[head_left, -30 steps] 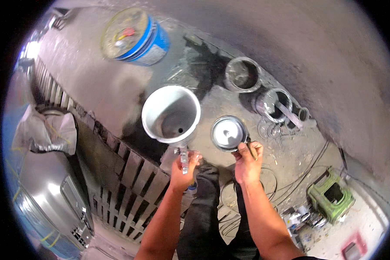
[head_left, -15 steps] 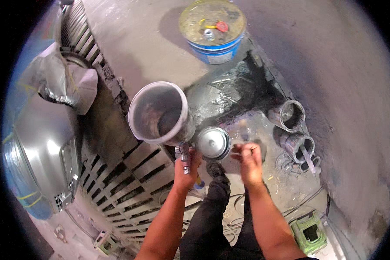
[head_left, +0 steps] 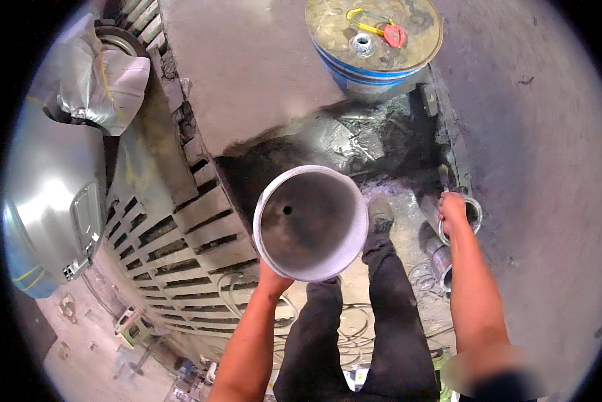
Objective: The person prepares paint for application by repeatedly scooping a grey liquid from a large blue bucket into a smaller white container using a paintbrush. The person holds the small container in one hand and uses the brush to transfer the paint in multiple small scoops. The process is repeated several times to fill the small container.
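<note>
My left hand (head_left: 274, 278) is under a wide, pale-rimmed cup (head_left: 360, 228), mostly hidden by it. The cup's mouth faces up, showing a grey, stained inside with a small dark hole. The spray-gun-like metal fittings below the cup, seen half a second ago, are hidden now. Reaching out to the right, my right hand (head_left: 452, 208) has its fingers closed at the rim of a paint-stained can (head_left: 474, 209). A thin stick-like piece (head_left: 443, 175) shows just beyond those fingers and seems held in them. A second can (head_left: 439, 260) lies nearer to me, beside my right forearm.
A blue drum (head_left: 374, 74) with a yellow and red tool (head_left: 393, 35) on its lid stands at the far side. Slatted floor grating (head_left: 180, 248) runs along the left, beside a silver car panel (head_left: 53, 181) and masking sheet (head_left: 117, 94). Hoses (head_left: 354, 328) coil near my legs.
My right hand has moved right to the can. The cup has come nearer the middle, its mouth turned up towards me. The round metal lid-like piece beside it is out of sight.
</note>
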A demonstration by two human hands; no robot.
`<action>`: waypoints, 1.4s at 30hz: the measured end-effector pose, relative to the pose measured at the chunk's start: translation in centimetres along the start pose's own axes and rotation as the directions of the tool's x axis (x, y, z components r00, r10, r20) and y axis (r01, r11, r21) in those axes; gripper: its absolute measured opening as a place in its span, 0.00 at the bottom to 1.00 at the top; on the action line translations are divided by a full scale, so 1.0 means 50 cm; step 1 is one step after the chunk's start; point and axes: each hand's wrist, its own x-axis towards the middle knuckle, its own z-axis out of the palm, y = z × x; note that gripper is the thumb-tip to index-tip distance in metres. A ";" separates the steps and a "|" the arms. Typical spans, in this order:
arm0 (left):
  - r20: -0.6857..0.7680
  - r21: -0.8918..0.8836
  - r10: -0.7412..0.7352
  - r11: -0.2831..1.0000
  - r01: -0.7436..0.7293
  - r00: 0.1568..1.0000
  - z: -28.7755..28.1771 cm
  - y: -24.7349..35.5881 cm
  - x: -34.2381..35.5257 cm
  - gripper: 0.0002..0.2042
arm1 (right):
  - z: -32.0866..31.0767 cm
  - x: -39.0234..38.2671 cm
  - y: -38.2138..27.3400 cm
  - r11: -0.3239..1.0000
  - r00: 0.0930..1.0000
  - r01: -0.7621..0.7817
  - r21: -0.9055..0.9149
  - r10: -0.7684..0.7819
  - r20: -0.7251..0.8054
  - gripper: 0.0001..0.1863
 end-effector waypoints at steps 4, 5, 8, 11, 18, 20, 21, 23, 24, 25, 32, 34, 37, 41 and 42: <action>0.006 0.072 -0.017 0.997 0.016 1.000 -0.013 -0.010 0.001 0.11 | 0.034 -0.084 -0.065 0.994 0.999 0.039 0.099 -0.040 0.009 0.06; -0.002 -0.124 -0.142 0.982 0.140 0.990 -0.010 0.007 0.015 0.09 | 0.037 -0.100 -0.099 0.997 0.999 0.029 0.069 -0.028 -0.018 0.05; 0.109 -0.206 -0.375 0.897 0.390 0.921 -0.010 0.041 0.041 0.08 | 0.016 -0.086 -0.200 0.985 0.987 0.155 -0.077 -0.157 -0.019 0.12; 0.102 -0.250 -0.448 0.853 0.458 0.888 0.001 0.029 0.026 0.08 | 0.097 -0.112 -0.363 0.764 0.885 0.351 -0.541 -0.459 -0.075 0.19; 0.038 -0.387 -0.431 0.825 0.411 0.902 0.038 -0.026 -0.019 0.12 | 0.336 -0.052 -0.606 0.191 0.550 0.581 -0.791 -0.809 0.209 0.25; -0.004 -0.351 -0.442 0.841 0.412 0.897 0.036 -0.035 -0.033 0.12 | 0.412 -0.063 -0.617 0.136 0.595 0.485 -0.864 -0.776 0.212 0.26; 0.015 -0.348 -0.465 0.827 0.441 0.885 0.032 -0.035 -0.037 0.13 | 0.434 -0.053 -0.615 0.096 0.601 0.454 -0.886 -0.767 0.225 0.26; 0.055 -0.340 -0.512 0.797 0.499 0.857 0.020 -0.026 -0.036 0.13 | 0.451 -0.012 -0.612 0.015 0.615 0.391 -0.920 -0.748 0.249 0.27; 0.065 -0.347 -0.509 0.795 0.498 0.858 0.008 -0.018 -0.030 0.13 | 0.453 0.002 -0.613 0.026 0.622 0.394 -0.919 -0.743 0.246 0.27; 0.059 -0.339 -0.495 0.807 0.483 0.867 0.000 -0.019 -0.031 0.13 | 0.450 0.015 -0.613 -0.007 0.599 0.385 -0.923 -0.759 0.255 0.25; 0.023 -0.495 -0.472 0.760 0.420 0.881 -0.015 -0.017 -0.032 0.11 | 0.418 -0.005 -0.672 0.547 0.767 0.552 -0.629 -0.629 0.126 0.13; 0.022 -0.486 -0.463 0.770 0.414 0.886 -0.003 -0.037 -0.038 0.11 | 0.407 0.009 -0.685 0.673 0.827 0.522 -0.524 -0.549 0.119 0.11; 0.068 -0.470 -0.503 0.746 0.472 0.862 -0.005 -0.032 -0.026 0.12 | 0.403 -0.006 -0.691 0.795 0.907 0.420 -0.438 -0.385 0.170 0.08; 0.111 -0.448 -0.529 0.729 0.517 0.842 -0.009 -0.027 -0.018 0.11 | 0.432 -0.056 -0.678 0.682 0.873 0.488 -0.545 -0.390 0.294 0.08; 0.042 -0.444 -0.493 0.770 0.458 0.869 -0.005 -0.026 -0.018 0.11 | 0.433 -0.053 -0.677 0.607 0.844 0.533 -0.589 -0.423 0.329 0.09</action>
